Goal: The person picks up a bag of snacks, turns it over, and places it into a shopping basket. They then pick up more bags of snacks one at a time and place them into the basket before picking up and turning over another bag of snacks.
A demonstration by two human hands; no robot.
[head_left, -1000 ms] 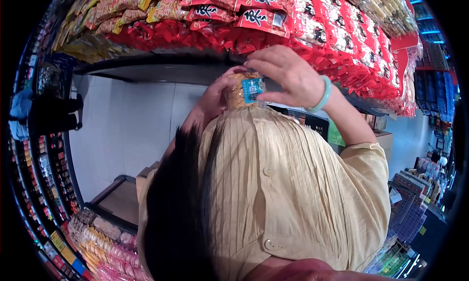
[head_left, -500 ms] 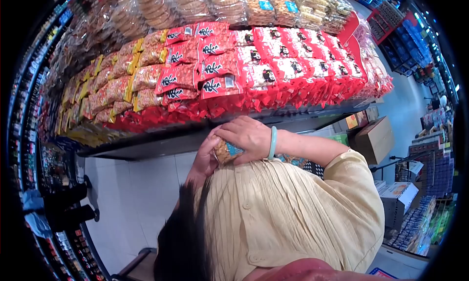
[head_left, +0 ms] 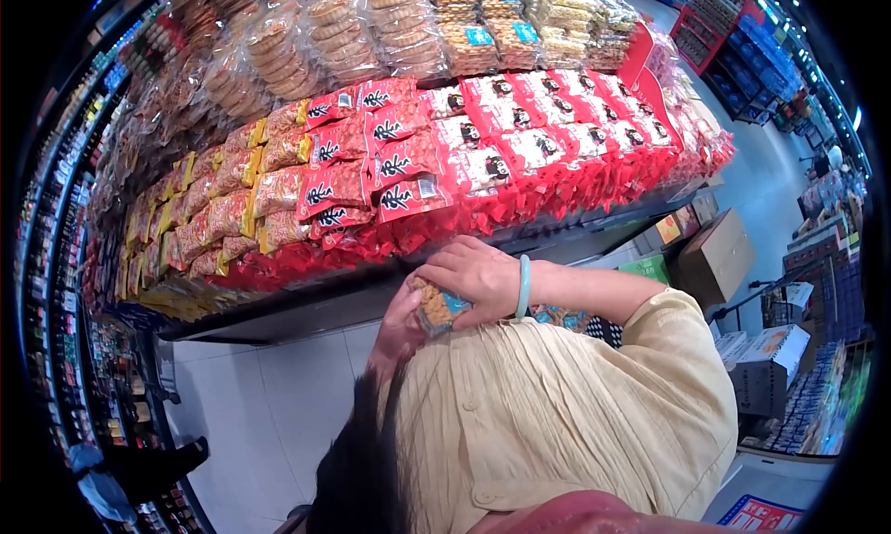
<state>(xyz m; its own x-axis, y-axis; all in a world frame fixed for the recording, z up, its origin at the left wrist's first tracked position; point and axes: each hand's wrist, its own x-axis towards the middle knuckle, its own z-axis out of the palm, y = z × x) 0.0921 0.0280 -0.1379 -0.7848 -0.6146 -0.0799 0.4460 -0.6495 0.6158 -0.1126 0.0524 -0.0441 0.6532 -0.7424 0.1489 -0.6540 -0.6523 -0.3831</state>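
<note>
In front of my chest I hold a clear-wrapped packet of golden-brown biscuits (head_left: pixel 434 307) with a blue label. My left hand (head_left: pixel 399 321) grips its left side, partly hidden behind it. My right hand (head_left: pixel 475 279), with a pale green bangle (head_left: pixel 524 285) at the wrist, lies over its top and right side, fingers curled. Just beyond my hands is the front edge of a display heaped with red snack bags (head_left: pixel 399 154), red-and-white bags (head_left: pixel 557 144) and yellow-and-red bags (head_left: pixel 278 154). Similar blue-labelled packets (head_left: pixel 510 38) are stacked at the back.
Clear bags of round biscuits (head_left: pixel 339 28) stand behind the red bags. To the right are a cardboard box (head_left: pixel 715 260) and a white-and-grey carton (head_left: pixel 766 367). A long shelf of goods (head_left: pixel 51 283) runs along the left. Pale floor tiles (head_left: pixel 264 413) show below the display.
The view has tilted, so the display sits lower and slightly further left. My hands stay around the biscuit packet, and more of its front shows now.
</note>
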